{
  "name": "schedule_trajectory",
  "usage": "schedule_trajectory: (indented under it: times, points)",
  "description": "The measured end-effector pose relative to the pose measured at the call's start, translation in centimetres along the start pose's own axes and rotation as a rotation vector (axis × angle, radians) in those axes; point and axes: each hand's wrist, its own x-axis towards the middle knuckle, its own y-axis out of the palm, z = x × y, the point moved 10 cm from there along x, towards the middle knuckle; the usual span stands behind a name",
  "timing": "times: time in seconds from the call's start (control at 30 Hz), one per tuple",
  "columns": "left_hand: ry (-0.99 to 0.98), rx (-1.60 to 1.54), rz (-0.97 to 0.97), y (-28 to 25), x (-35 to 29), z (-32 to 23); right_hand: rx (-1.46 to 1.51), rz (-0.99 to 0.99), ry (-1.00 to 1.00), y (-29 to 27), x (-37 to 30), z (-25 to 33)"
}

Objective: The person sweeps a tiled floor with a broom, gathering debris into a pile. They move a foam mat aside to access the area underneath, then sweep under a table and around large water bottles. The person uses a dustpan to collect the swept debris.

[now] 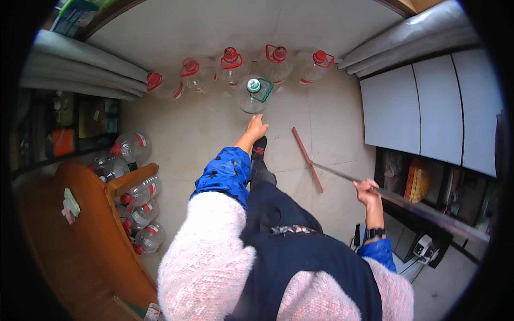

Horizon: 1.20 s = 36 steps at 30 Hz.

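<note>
Two hands: we note both bare, in blue patterned cuffs, working well apart.
Left hand (pixel 258 127): we find it reaching to upper centre, fingers narrowed at the near side of the green-handled bottle; we cannot tell whether it grips or merely touches.
Green-handled bottle (pixel 248 100): we place it at upper centre, seemingly upright, in front of the row; that forward spot, we judge, puts it within easiest reach.
Right hand (pixel 367 191): we record it closed round the pole (pixel 338 173), right of centre; gripping partway along the shaft likely steadies the long tool single-handed.
Reddish crossbar (pixel 305 152): we see it at the pole's end, low over the tiles.
Red-capped bottles (pixel 277 68): we count five across the top, presumably ranged by the pale wall (pixel 257 27) to save walking room.
Further bottles (pixel 144 191): we observe these clustered at left, beside brown wooden furniture (pixel 88 214).
</note>
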Motion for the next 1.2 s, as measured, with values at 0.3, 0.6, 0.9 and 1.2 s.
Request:
schedule_trajectory:
  times: [0.3,0.6,0.9,1.2]
  points:
    - [-0.089,-0.051,-0.006,4.1,15.8,2.2,-0.029,-0.045,0.214,9.3,-3.2,-3.6]
    - [-0.083,-0.161,-0.130,2.5,6.8,-0.2,-0.130,0.061,0.116,11.5,3.6,-1.6]
    - [-0.148,-0.489,-1.024,-0.4,-20.7,3.6,-0.631,0.180,0.103,9.0,1.8,-3.7]
    - [-0.809,-2.204,-1.113,17.9,-37.0,26.6,-1.106,0.114,0.357,8.9,-0.1,-20.1]
